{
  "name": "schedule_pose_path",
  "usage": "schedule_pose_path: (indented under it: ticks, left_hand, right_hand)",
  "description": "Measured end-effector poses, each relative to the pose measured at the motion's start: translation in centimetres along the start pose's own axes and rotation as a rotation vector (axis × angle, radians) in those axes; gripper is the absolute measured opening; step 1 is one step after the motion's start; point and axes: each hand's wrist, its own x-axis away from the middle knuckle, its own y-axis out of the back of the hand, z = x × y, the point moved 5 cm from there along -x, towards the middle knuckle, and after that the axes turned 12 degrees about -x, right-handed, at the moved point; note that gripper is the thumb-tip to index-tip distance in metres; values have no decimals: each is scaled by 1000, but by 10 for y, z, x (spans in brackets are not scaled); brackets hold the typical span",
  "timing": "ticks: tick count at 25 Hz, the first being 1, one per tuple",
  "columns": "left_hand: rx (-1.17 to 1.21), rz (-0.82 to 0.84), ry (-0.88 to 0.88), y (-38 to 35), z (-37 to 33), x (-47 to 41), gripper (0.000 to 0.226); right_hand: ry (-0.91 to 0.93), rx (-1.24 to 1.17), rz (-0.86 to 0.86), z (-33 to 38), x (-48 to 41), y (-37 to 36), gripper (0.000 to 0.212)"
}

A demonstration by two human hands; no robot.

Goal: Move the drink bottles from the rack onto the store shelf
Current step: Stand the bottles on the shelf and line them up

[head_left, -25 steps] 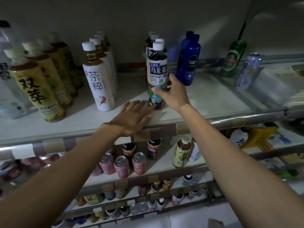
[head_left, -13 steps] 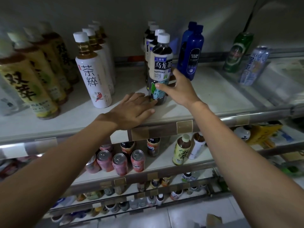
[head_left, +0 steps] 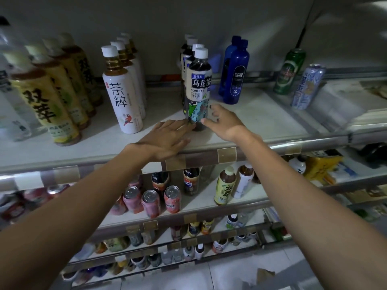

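A dark oolong tea bottle (head_left: pixel 198 86) with a white cap stands upright near the front of the top shelf (head_left: pixel 261 122), ahead of a row of the same bottles (head_left: pixel 189 53). My left hand (head_left: pixel 165 139) lies flat on the shelf's front edge, its fingertips against the bottle's base. My right hand (head_left: pixel 222 122) sits at the bottle's lower right. Its thumb touches the front of the label and its fingers are loosely spread beside it.
On the same shelf stand white tea bottles (head_left: pixel 122 91), yellow-labelled tea bottles (head_left: pixel 44 101), two blue soda bottles (head_left: pixel 235 74), a green can (head_left: pixel 290 72) and a pale blue can (head_left: pixel 307 86). The shelves below hold pink cans (head_left: pixel 150 203) and more bottles.
The right hand has slid down the oolong bottle and loosened from a grip to a light touch. The left hand has moved forward until its fingertips reach the bottle's base.
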Motion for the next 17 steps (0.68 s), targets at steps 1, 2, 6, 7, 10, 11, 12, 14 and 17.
schedule_pose_path:
  ticks: [1, 2, 6, 7, 10, 11, 12, 14, 17]
  left_hand:
    - [-23, 14, 9, 1, -1, 5, 54]
    - [-30, 38, 27, 3, -3, 9, 54]
    - [85, 109, 69, 9, -21, 15, 66]
    - [126, 106, 77, 12, -29, 15, 70]
    - [234, 66, 8, 22, -60, 14, 57]
    - [243, 60, -37, 23, -70, 14, 53]
    - [223, 53, -77, 24, -78, 16, 53]
    - [145, 53, -139, 21, -92, 24, 50]
    - [191, 92, -267, 13, -125, 39, 50]
  right_hand:
    - [-21, 71, 17, -5, 7, 4, 57]
    - [-42, 124, 31, -10, 16, 7, 57]
    - [-60, 149, 62, -22, 55, 8, 60]
    - [-44, 168, 44, -22, 64, 8, 60]
    - [-38, 202, -25, -22, 95, 12, 58]
    - [-46, 195, -34, -23, 107, 13, 56]
    - [-66, 192, -26, -27, 121, 13, 54]
    - [-130, 194, 12, -37, 149, 10, 49]
    - [-284, 195, -19, -55, 194, 8, 50]
